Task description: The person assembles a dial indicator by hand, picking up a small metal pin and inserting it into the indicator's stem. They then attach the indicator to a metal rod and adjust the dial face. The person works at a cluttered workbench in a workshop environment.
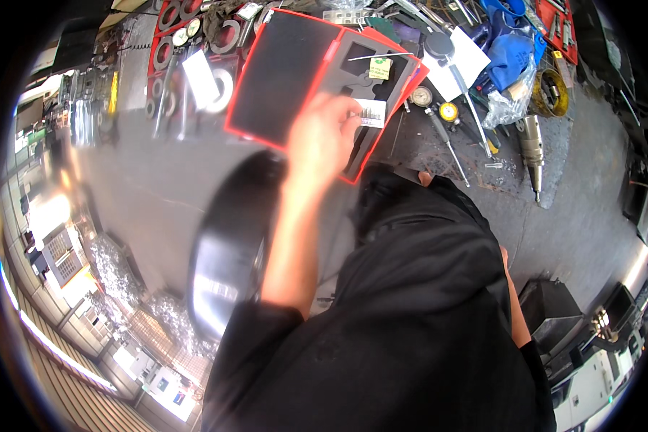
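Note:
My left hand [322, 129] reaches over an open red-edged case [272, 72] with a black lid lining and a grey foam tray [363, 88]. Its fingers are pinched at the edge of a small flat white piece with dark marks [371, 113], held over the foam. Deeper in the case lies a small yellow-green label [380, 68], and a thin light rod [381, 55] crosses above it. My right forearm [516, 302] shows beside my black clothing. Only a bit of skin of my right hand [425, 178] shows by the bench edge; its fingers are mostly hidden.
Right of the case lie dial gauges [448, 111], long-stemmed measuring tools [471, 108], a blue glove [511, 65], clear plastic wrap and a metal tool holder [531, 147]. Metal rings [163, 54] sit at the left. A black rounded seat [230, 245] stands below the case.

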`<action>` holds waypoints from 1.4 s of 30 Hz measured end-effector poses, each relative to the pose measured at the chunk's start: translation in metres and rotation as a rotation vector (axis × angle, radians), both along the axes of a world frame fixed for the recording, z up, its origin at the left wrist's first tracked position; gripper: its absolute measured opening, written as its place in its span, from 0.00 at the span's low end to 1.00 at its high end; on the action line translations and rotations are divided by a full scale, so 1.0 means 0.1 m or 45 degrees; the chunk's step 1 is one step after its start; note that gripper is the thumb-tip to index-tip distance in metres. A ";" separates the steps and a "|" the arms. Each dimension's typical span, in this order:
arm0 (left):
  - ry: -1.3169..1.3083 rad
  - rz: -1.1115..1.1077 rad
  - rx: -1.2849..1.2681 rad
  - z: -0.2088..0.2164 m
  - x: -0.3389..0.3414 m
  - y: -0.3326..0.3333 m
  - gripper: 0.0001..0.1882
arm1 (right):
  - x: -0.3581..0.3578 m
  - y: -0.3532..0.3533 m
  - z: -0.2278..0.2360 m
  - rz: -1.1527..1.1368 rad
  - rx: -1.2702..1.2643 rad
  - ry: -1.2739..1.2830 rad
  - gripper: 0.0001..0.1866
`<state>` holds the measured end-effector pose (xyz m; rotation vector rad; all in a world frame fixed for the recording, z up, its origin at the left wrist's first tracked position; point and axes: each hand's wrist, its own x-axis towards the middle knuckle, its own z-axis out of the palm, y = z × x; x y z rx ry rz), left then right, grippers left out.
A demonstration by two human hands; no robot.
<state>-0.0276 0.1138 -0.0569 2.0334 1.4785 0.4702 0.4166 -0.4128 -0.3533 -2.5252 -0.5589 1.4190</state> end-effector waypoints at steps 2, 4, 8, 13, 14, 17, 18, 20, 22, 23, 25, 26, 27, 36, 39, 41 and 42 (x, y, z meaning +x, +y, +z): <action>0.027 0.006 -0.013 0.01 0.00 0.00 0.09 | -0.06 0.12 0.08 0.001 -0.033 -0.011 0.18; 0.044 0.006 -0.025 0.03 0.00 0.01 0.09 | -0.08 0.19 0.14 0.010 -0.059 -0.037 0.19; 0.046 -0.013 -0.030 0.04 0.00 0.03 0.08 | -0.08 0.18 0.20 0.000 0.006 -0.014 0.19; 0.077 -0.041 0.030 0.00 0.02 0.03 0.08 | -0.22 0.42 0.50 -0.016 -0.068 -0.074 0.20; 0.081 -0.049 0.042 0.00 0.03 0.04 0.08 | -0.27 0.50 0.60 0.000 -0.064 -0.063 0.19; 0.095 -0.018 0.054 0.01 -0.03 0.01 0.08 | -0.28 0.79 0.86 0.052 -0.060 -0.037 0.19; 0.097 -0.023 0.062 0.00 -0.02 0.02 0.08 | -0.29 0.78 0.86 0.023 -0.054 -0.035 0.19; 0.102 -0.040 0.065 0.01 0.01 0.04 0.07 | -0.36 0.76 0.84 -0.093 -0.055 -0.029 0.20; 0.115 -0.071 0.137 0.02 0.02 0.02 0.06 | -0.37 0.90 0.97 -0.070 -0.114 -0.065 0.20; 0.124 -0.080 0.175 0.02 0.02 0.01 0.06 | -0.40 1.01 1.10 -0.053 -0.142 -0.080 0.21; 0.128 -0.095 0.212 0.00 0.03 0.02 0.05 | -0.50 1.15 1.25 -0.118 -0.123 -0.134 0.20; 0.136 -0.115 0.256 -0.03 0.02 0.02 0.05 | -0.52 1.19 1.30 -0.147 -0.113 -0.157 0.19; 0.144 -0.134 0.300 -0.04 0.01 0.02 0.04 | -0.53 1.22 1.35 -0.200 -0.083 -0.126 0.18; 0.158 -0.141 0.285 -0.09 0.05 -0.02 0.04 | -0.61 1.48 1.67 -0.428 -0.053 -0.036 0.11; 0.097 -0.117 0.345 -0.13 0.05 -0.02 0.07 | -0.64 1.54 1.71 -0.419 0.026 -0.016 0.11; 0.001 -0.045 0.274 -0.07 0.07 -0.05 0.08 | -0.65 1.64 1.81 -0.415 0.044 -0.003 0.12; -0.046 -0.007 0.239 -0.02 0.09 -0.07 0.09 | -0.64 1.67 1.81 -0.400 0.058 0.002 0.11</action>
